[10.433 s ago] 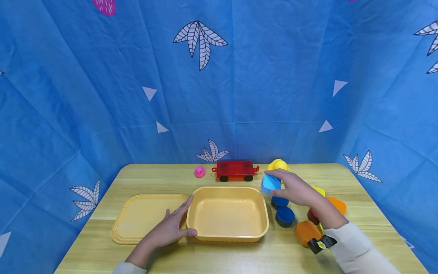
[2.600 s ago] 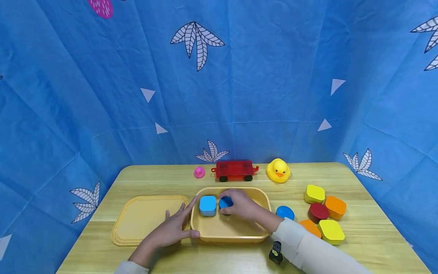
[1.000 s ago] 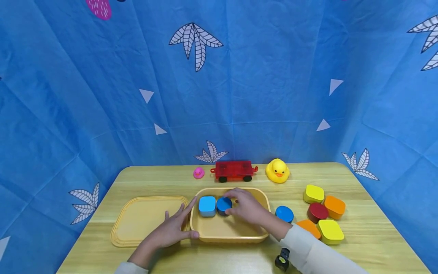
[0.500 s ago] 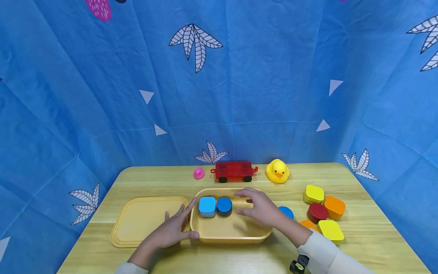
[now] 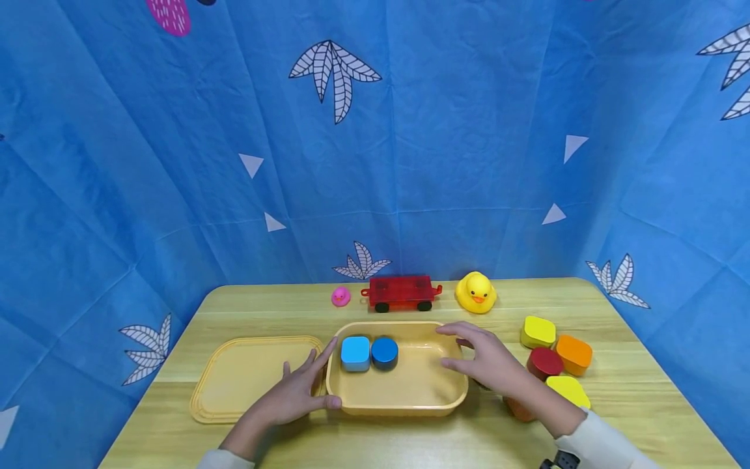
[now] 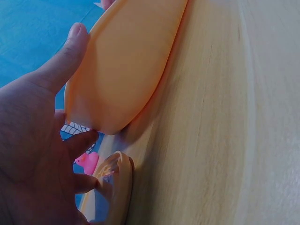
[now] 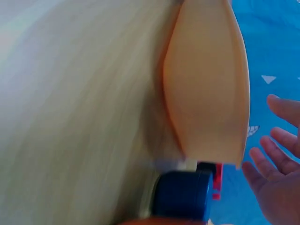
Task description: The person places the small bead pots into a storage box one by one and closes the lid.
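A peach-coloured plastic box (image 5: pixel 404 410) stands on the table with a light-blue rounded-square block (image 5: pixel 355 352) and a dark-blue round block (image 5: pixel 385 352) side by side at its left end. My left hand (image 5: pixel 293 391) rests on the box's left side, fingers spread, thumb at the near left corner. Over the box's right rim hovers my right hand (image 5: pixel 489 358), fingers apart and holding nothing. Beneath it another blue block (image 7: pixel 183 194) shows in the right wrist view; the hand hides it in the head view.
A flat peach lid (image 5: pixel 258 378) lies left of the box. Yellow (image 5: pixel 538 331), orange (image 5: pixel 574 355) and dark-red (image 5: pixel 545 362) blocks cluster at right. Behind stand a pink duck (image 5: pixel 341 297), a red wheeled wagon (image 5: pixel 401 293) and a yellow duck (image 5: pixel 476 293).
The light-blue block was carried into the box, then the dark-blue round one set beside it. My right hand let go and drew back rightward to the rim. My left hand stayed at the box.
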Tool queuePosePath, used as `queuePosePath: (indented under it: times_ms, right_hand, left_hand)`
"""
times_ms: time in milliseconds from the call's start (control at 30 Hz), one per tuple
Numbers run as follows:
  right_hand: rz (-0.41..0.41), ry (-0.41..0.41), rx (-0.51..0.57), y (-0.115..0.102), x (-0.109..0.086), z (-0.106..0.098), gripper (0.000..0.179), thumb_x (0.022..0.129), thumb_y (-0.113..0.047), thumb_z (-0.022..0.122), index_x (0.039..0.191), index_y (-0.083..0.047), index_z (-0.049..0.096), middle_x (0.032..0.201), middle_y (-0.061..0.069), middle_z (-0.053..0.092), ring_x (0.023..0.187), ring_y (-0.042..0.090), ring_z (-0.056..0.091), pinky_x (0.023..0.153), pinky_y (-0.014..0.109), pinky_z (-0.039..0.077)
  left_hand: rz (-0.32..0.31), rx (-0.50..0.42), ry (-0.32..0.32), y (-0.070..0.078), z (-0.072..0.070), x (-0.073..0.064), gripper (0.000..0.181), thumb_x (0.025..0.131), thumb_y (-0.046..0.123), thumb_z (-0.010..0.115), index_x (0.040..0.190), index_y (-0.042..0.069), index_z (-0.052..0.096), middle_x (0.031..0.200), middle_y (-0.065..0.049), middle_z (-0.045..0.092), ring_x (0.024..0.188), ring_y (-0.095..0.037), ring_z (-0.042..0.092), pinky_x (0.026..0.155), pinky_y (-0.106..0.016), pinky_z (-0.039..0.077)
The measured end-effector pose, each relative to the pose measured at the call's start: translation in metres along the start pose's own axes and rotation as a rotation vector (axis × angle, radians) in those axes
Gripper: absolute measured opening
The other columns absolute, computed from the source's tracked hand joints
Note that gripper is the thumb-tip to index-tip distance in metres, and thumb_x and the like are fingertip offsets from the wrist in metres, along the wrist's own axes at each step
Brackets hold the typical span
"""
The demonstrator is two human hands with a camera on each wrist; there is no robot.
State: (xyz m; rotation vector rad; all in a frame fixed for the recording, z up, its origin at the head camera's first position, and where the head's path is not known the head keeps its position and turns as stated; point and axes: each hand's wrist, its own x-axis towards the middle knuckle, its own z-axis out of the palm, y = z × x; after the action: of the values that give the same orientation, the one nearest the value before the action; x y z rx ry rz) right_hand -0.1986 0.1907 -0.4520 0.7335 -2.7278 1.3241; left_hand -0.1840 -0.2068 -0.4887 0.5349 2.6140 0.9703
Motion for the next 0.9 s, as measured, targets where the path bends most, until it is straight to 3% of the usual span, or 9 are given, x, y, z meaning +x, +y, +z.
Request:
queuePosePath:
  times_ms: [400, 667, 900]
  right_hand:
    - [0.086, 0.026, -0.052, 0.022, -0.026, -0.026, 0.054, 0.092, -0.025, 0.08, 0.141, -0.011, 0.062, 0.141, 0.008, 0.063, 0.13, 0.034, 0.059, 0.106, 0.053, 0.049]
    - [0.185, -0.089, -0.082, 0.033, -0.034, -0.039, 0.071, 0.089, -0.033, 0.082, 0.148, -0.005, 0.054, 0.148, 0.018, 0.055, 0.131, 0.048, 0.055, 0.105, 0.062, 0.047]
    - [0.225, -0.185, -0.089, 0.039, -0.033, -0.043, 0.074, 0.085, -0.036, 0.086, 0.145, -0.003, 0.056, 0.146, 0.018, 0.058, 0.131, 0.043, 0.056, 0.105, 0.061, 0.048]
  left_hand:
    - [0.001, 0.001, 0.007, 0.001, 0.0, 0.001, 0.106, 0.09, 0.055, 0.075, 0.165, 0.043, 0.002, 0.169, -0.009, 0.027, 0.156, -0.043, 0.009, 0.11, -0.08, -0.015]
    - [-0.004, 0.005, 0.011, 0.002, -0.001, 0.0, 0.106, 0.089, 0.054, 0.076, 0.166, 0.041, 0.003, 0.168, -0.01, 0.028, 0.156, -0.044, 0.01, 0.11, -0.08, -0.014]
    - [0.001, 0.006, 0.012, 0.001, 0.0, 0.0, 0.106, 0.09, 0.054, 0.076, 0.166, 0.041, 0.003, 0.168, -0.009, 0.029, 0.156, -0.045, 0.01, 0.11, -0.081, -0.014]
